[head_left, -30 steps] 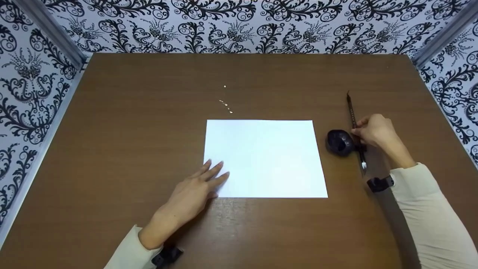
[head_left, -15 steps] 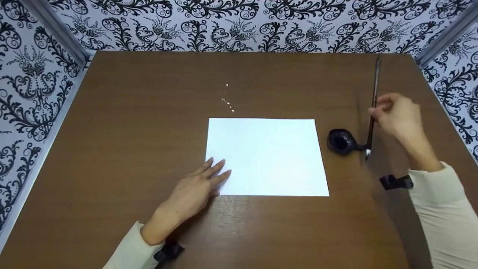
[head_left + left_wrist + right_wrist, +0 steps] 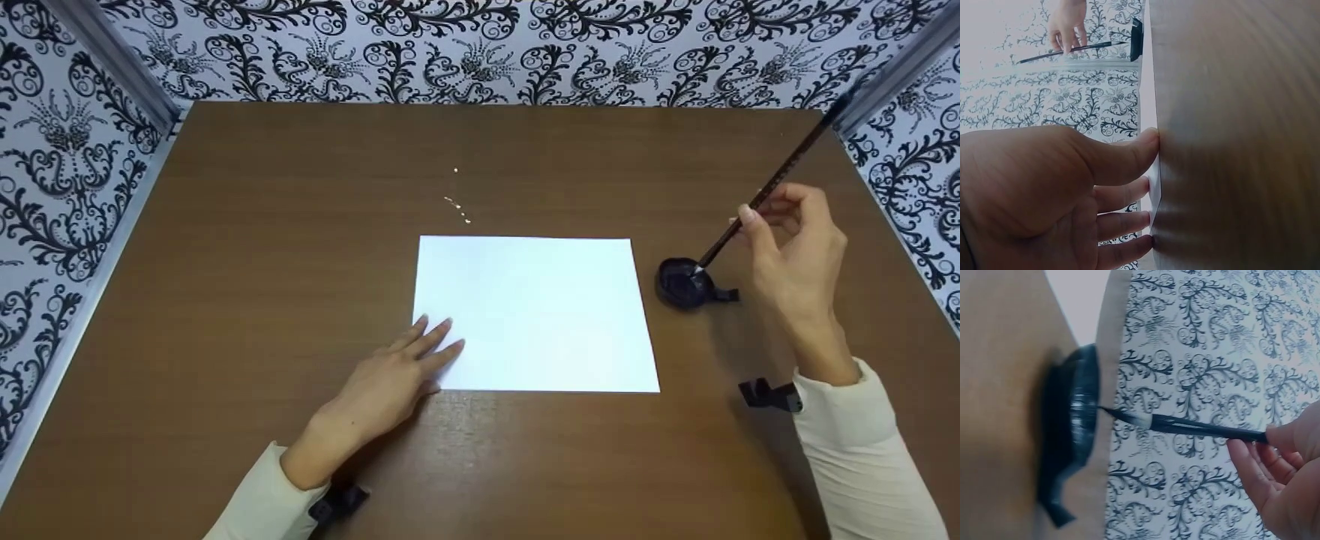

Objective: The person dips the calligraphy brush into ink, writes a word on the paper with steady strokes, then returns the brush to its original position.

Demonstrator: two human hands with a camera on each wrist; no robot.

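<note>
My right hand [image 3: 799, 247] pinches a long dark paintbrush [image 3: 780, 171] between thumb and fingers. The brush slants down to the left, its tip right at the small black ink dish [image 3: 679, 289], which has a short handle on its right. In the right wrist view the dark pointed bristles [image 3: 1120, 415] reach the rim of the dish [image 3: 1081, 410]. My left hand [image 3: 382, 382] lies with spread, straight fingers on the lower left corner of a white sheet of paper [image 3: 540, 307]. The left wrist view shows the thumb [image 3: 1134, 160] and fingertips against the sheet's edge.
The brown wooden table [image 3: 285, 202] spreads around the paper. Several small light flecks [image 3: 459, 207] lie beyond the sheet's top edge. Black-and-white patterned wallpaper [image 3: 472, 52] stands behind the table, with grey metal posts [image 3: 112, 64] at its corners.
My right hand has lifted the brush off the dish's handle, turned it upright and to a slant, and brought its tip to the bowl. The left hand has stayed on the paper.
</note>
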